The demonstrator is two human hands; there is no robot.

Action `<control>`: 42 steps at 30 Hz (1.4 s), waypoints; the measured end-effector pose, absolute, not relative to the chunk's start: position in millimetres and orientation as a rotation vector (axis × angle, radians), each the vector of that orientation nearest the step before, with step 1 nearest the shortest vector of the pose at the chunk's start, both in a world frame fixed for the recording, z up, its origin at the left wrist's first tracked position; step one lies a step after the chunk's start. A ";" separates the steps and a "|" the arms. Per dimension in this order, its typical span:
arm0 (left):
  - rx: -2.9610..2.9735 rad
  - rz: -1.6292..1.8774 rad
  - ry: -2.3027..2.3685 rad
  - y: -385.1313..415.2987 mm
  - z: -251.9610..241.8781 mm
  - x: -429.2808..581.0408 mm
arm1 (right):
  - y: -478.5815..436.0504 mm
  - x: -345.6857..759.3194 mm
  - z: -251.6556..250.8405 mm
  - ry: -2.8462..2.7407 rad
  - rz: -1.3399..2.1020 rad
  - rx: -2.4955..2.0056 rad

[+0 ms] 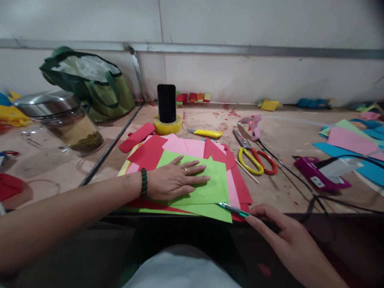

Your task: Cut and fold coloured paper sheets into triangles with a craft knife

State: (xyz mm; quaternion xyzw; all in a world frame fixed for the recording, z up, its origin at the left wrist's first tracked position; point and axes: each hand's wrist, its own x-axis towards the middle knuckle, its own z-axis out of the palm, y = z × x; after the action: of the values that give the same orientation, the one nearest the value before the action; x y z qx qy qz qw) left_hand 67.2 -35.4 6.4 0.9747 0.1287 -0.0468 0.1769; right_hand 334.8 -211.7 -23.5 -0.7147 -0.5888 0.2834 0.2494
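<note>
My left hand lies flat with spread fingers on a light green sheet, which rests on a pile of red, pink and green papers. A beaded bracelet is on that wrist. Between the thumb and fingers of my right hand is a slim green and silver pen-like tool. Its tip touches the lower right part of the green paper, near the table's front edge. Red paper and pink paper stick out beyond the green sheet.
Scissors, a yellow cutter and a pink glue gun lie beyond the pile. A phone stands in a tape roll. At left are a glass jar and green bag; at right, a purple power strip with cables.
</note>
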 end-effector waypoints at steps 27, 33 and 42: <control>2.796 -0.088 0.307 -29.8 -6.9 64.1 | -196.0 306.8 -4.2 -1.827 0.821 -1.897; 2.791 -0.072 0.310 -29.7 -7.8 63.9 | -192.7 299.9 -3.4 -1.890 0.807 -1.882; 2.797 -0.073 0.305 -29.0 -8.6 63.9 | -191.9 295.2 -4.0 -1.959 0.794 -1.913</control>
State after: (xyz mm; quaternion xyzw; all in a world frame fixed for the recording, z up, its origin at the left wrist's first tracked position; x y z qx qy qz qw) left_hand 63.9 -29.0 -8.6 0.9805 0.1068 -0.0257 0.1627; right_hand 295.2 -191.9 -4.0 -0.6640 -0.6799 0.2754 0.1450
